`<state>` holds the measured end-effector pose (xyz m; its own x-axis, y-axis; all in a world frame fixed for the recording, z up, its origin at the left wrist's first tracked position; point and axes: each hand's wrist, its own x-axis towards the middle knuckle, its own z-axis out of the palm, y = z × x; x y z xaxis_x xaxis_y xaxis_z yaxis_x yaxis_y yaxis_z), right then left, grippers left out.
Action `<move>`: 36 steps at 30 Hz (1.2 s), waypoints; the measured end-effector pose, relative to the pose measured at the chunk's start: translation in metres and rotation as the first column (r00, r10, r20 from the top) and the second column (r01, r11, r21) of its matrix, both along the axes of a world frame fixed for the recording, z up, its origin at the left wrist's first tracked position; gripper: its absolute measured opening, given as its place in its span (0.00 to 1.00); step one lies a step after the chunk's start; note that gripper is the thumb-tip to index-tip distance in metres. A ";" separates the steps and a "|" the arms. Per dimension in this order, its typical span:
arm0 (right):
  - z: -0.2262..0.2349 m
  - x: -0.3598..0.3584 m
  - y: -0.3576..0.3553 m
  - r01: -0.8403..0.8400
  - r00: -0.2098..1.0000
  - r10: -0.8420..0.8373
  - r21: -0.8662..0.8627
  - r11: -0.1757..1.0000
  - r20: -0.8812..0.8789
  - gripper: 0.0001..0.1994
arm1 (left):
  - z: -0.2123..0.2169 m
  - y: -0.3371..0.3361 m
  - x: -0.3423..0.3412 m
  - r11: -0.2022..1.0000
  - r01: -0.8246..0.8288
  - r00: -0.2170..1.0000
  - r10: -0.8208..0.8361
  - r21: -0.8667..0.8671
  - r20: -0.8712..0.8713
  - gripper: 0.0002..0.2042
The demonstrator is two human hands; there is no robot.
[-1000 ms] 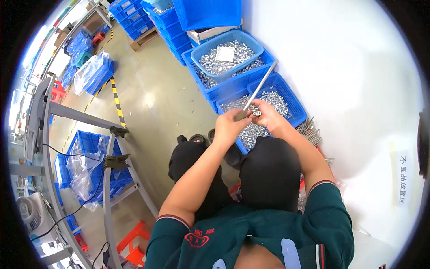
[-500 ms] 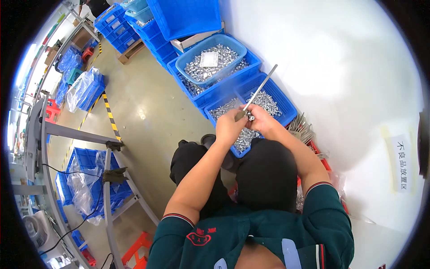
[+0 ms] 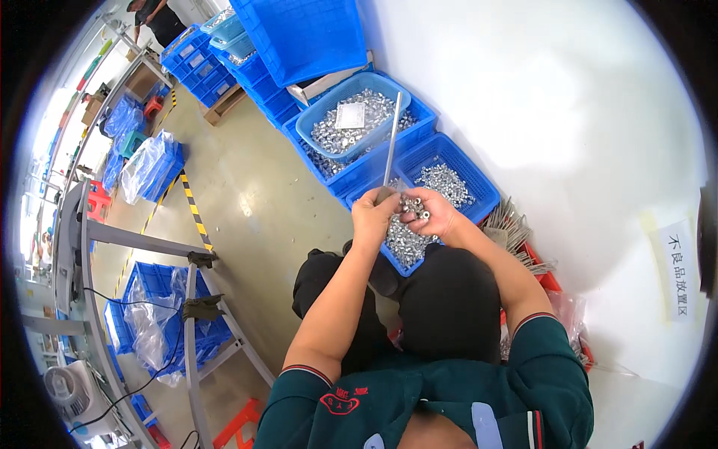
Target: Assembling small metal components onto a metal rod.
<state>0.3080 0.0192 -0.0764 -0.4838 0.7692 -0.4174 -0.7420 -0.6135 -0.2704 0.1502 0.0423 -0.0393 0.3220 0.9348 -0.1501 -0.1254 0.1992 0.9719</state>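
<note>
1. Grey frame [image 3: 146, 240] stands on the person's left, with blue crates [image 3: 213, 337] and clear film [image 3: 149, 322] seen behind its legs.
2. Farther off, striped tape [image 3: 196, 213] runs along the floor, and another person [image 3: 161, 22] is at the upper left.
3. At the right rises a white wall [image 3: 546, 112]; thin rods [image 3: 510, 228] lie bunched near it.
4. One black-clad knee [image 3: 449, 299] overlaps the lower edge of the small basket [image 3: 394, 263], and both hands hide more of it.
5. That basket holds a heap of small metal pieces; the big basket [image 3: 480, 188], just beyond, holds more.
6. Past them, a pale tub [image 3: 359, 81] sits in a deep crate [image 3: 359, 173]; both contain metal pieces, and a white card [image 3: 350, 115] lies on the tub's load.
7. The left hand [image 3: 370, 217] has its fingers closed around the lower end of a metal bar [image 3: 392, 142], which rises toward the tub.
8. The right hand [image 3: 440, 217] has its fingers curled round a cluster of fittings [image 3: 415, 211], above the small basket. Whether the left fingers touch the fittings cannot be told.
</note>
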 end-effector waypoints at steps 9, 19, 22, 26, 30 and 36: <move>0.002 -0.010 0.004 -0.001 0.995 -0.005 0.054 0.999 0.103 0.11 | -0.015 0.001 -0.012 0.990 0.014 0.981 0.014 0.142 -0.192 0.13; 0.016 -0.021 0.004 0.065 0.983 -0.085 0.128 0.990 0.162 0.11 | -0.001 -0.004 -0.040 0.976 -0.014 0.970 0.065 0.218 -0.232 0.13; 0.021 -0.016 0.002 0.084 0.967 -0.111 0.124 0.989 0.228 0.10 | 0.002 -0.008 -0.058 0.982 0.001 0.960 0.052 0.189 -0.274 0.11; 0.036 -0.006 0.000 0.094 0.961 -0.123 0.124 0.988 0.249 0.08 | 0.023 -0.020 -0.093 0.978 0.060 0.960 -0.002 0.198 -0.280 0.10; 0.066 -0.009 0.000 0.127 0.931 -0.176 0.170 0.977 0.320 0.07 | 0.035 -0.034 -0.137 0.991 0.115 0.985 -0.123 -0.069 -0.122 0.14; 0.104 -0.005 -0.006 0.162 0.903 -0.239 0.233 0.959 0.356 0.07 | 0.043 -0.047 -0.171 0.978 0.211 0.966 -0.210 -0.010 -0.151 0.13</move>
<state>0.3030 0.0133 0.0277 -0.1466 0.9170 -0.3709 -0.6622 -0.3695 -0.6519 -0.0212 -0.0051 0.0036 0.4855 0.8496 -0.2060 0.0665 0.1990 0.9777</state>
